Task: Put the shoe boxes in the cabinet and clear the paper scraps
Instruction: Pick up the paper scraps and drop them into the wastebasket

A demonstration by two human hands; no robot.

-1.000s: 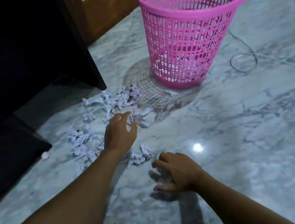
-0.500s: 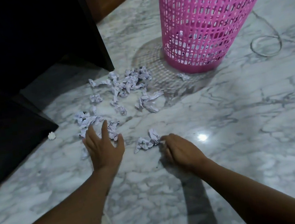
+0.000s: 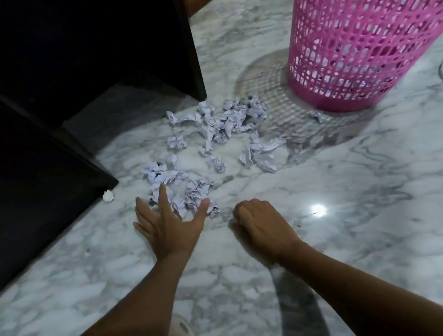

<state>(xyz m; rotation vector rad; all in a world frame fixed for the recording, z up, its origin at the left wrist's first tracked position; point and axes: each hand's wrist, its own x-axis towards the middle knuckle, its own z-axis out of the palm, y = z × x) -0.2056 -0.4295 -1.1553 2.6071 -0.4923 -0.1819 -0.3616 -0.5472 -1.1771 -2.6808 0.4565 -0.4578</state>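
On marble floor [image 3: 378,246], left hand [image 3: 167,226] splayed at paper scraps [image 3: 222,124]; right hand [image 3: 261,227] clenched, contents hidden

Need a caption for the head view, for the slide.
Clearing up: left hand spread at the edge of crumpled scraps on a marble floor, right hand curled beside it, pink basket behind.

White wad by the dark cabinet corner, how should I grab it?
Pinch the whole wad across its middle from above, coming in from its right. It is small, rounded and lies loose close beside the cabinet, which walls off its left. The left hand is nearest.
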